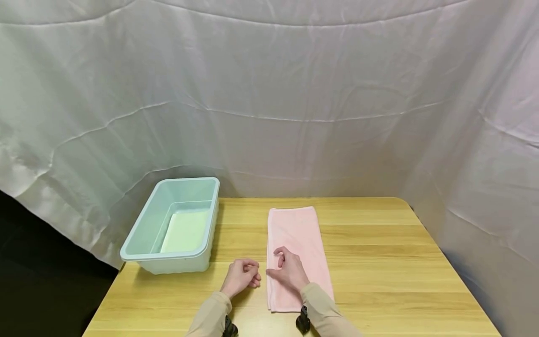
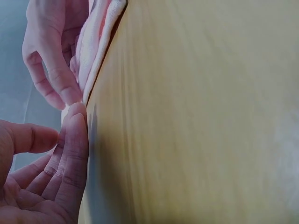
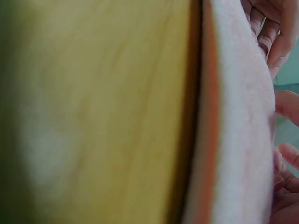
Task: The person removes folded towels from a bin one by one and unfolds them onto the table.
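Note:
A pink towel, folded into a long strip, lies on the wooden table. Over its left half is my right hand, thumb and forefinger bent with a gap between them and nothing pinched. The thumb tip reaches the towel's left edge. Just left of that edge my left hand hovers low over the wood, its fingers loosely bent and holding nothing. In the left wrist view the left hand has its fingertips close to the right hand's thumb, beside the towel. Layered folds of the towel fill much of the right wrist view.
A pale green plastic basin stands at the table's left side, with a flat pale yellow-green piece at its bottom. Grey curtains hang behind the table and along its sides.

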